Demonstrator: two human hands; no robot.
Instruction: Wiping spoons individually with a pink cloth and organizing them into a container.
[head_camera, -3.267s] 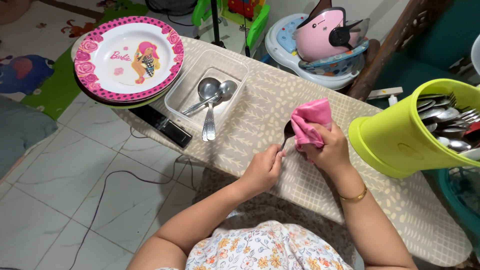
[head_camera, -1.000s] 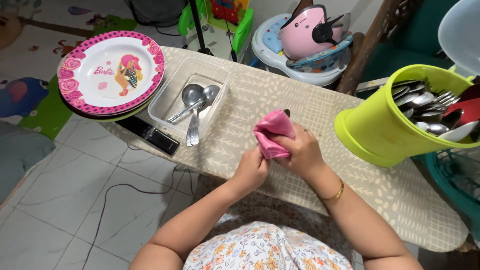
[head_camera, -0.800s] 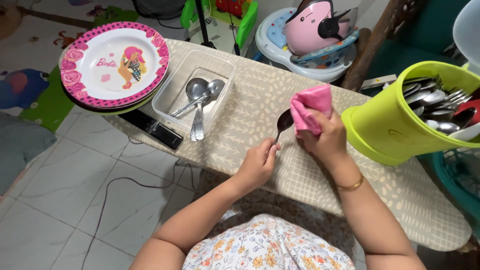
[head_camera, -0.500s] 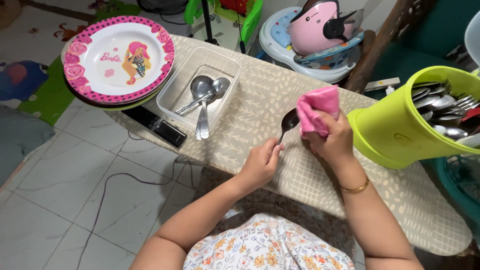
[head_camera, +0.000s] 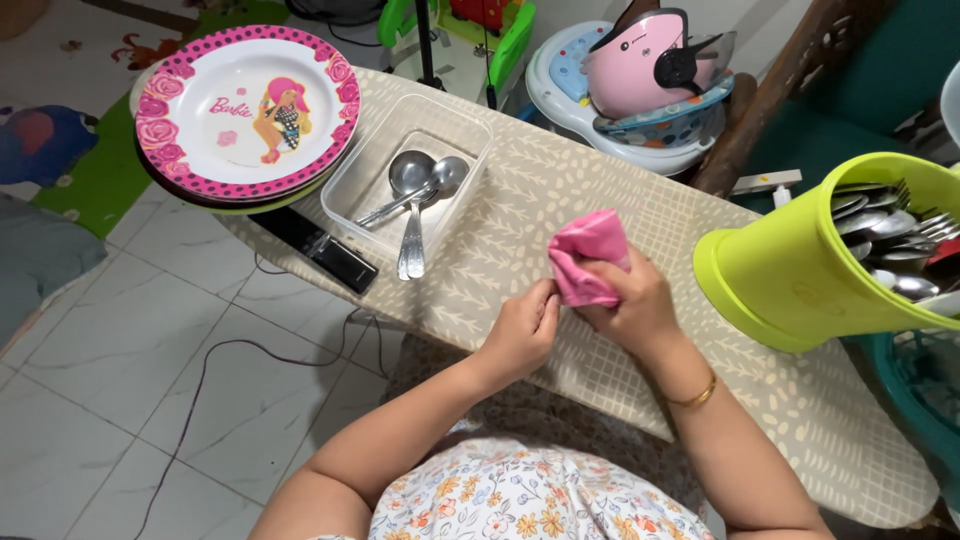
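Note:
My right hand (head_camera: 638, 303) grips a bunched pink cloth (head_camera: 587, 255) over the patterned board (head_camera: 520, 210). My left hand (head_camera: 522, 330) pinches something at the cloth's lower edge; the spoon seen earlier is now covered by cloth and fingers. A clear plastic tray (head_camera: 366, 170) up and to the left holds two metal spoons (head_camera: 415, 190). On the right, a lime green tub (head_camera: 800, 285) lies tilted with several pieces of metal cutlery (head_camera: 885, 225) inside.
A pink-rimmed cartoon plate (head_camera: 240, 110) tops a stack at the board's far left. A black remote (head_camera: 315, 250) lies by the near edge. Behind stand a pink helmet-like toy (head_camera: 645, 70) and a wooden chair (head_camera: 780, 90). A cable (head_camera: 215, 360) trails on the tiled floor.
The spoon bowl that stuck out left of the cloth is now hidden inside it. Both hands have come closer together and sit lower on the board.

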